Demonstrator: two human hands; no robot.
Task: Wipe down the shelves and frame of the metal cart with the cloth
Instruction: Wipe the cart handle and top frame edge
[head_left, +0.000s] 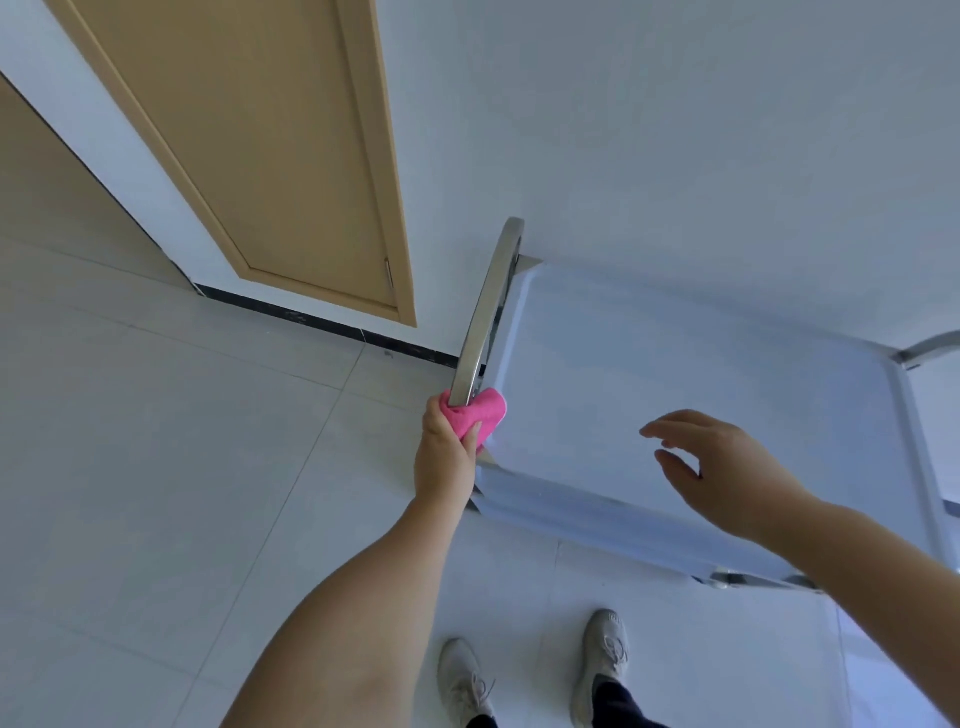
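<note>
Tiled room (156, 467), wooden door (270, 156)

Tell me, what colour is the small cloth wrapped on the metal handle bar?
Bright pink, seen in the head view: the small cloth gripped by the left hand.

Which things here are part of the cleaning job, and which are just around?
In the job: pink cloth, cart handle bar, cart top shelf, left hand, right hand.
Just around: door, floor tiles, shoes.
</note>
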